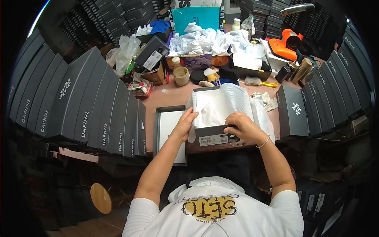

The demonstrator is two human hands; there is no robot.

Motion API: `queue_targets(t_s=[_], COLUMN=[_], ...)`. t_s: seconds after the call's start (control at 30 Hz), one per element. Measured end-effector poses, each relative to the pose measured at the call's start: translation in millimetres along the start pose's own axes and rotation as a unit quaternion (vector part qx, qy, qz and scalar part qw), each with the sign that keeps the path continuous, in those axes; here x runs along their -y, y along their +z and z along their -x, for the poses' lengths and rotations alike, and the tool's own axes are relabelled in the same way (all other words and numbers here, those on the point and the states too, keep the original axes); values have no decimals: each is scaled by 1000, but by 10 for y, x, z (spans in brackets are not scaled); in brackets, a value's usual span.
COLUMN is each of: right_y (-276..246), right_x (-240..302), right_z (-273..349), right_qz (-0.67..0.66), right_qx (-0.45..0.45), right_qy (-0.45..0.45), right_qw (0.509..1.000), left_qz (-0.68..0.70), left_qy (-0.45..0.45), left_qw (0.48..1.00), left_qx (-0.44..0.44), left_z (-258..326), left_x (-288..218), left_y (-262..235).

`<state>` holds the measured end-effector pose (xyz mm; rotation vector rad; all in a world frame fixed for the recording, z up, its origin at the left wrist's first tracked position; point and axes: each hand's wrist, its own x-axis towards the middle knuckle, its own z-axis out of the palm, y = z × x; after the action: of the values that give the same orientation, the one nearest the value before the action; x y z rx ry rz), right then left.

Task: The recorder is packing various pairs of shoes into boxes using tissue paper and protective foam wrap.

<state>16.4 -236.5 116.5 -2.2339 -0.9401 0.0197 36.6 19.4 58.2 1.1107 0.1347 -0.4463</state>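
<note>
A: Grip first, pls. What's the L hand (pixel 187 122) doing?
B: Half-curled, fingertips at the L edge of the open box (pixel 215 140); can't tell if it's pinching or just pressing. R hand (pixel 242 125) is bent over the near R corner, thumb by the front rim, fingers on the foam wrap (pixel 235 98). Firm hold or not, can't tell.
A: And the box?
B: Mid-table, near the front edge, label end facing the wearer.
A: Progress?
B: Lid's off, wrap's raised, white paper (pixel 211 114) showing inside. Looks approx. midway to me: wrap not folded flat, lid not on. Contents under the paper? Can't see.
A: Where's the lid (pixel 166 118)?
B: Just L of the box, white inside up, L forearm across it, so that's in the way.
A: Other stuff?
B: Crumpled cloth (pixel 269 102) to the R, brush (pixel 254 81) and jar (pixel 181 76) behind, then a big carton (pixel 197 62) w/ crumpled paper. Box stacks L (pixel 92 108) & R (pixel 294 112), so side room's tight.
</note>
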Motion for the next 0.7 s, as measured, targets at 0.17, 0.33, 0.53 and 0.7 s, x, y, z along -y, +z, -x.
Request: queue_targets(t_s=[0.17, 0.33, 0.53, 0.7], right_y=[572, 871, 1413, 1478], right_x=[-61, 141, -359, -636], right_z=[450, 512, -234, -346], right_qz=[36, 137, 51, -5], right_qx=[1, -66, -30, -165], right_qy=[25, 55, 264, 193], right_qw=[999, 987, 963, 967], left_qz=[-56, -271, -587, -436], left_qy=[42, 63, 287, 208], left_qw=[997, 953, 755, 875], left_qx=[-23, -117, -61, -28], left_z=[236, 537, 600, 496], left_x=[635, 1406, 660, 624], left_y=[-167, -528, 63, -66])
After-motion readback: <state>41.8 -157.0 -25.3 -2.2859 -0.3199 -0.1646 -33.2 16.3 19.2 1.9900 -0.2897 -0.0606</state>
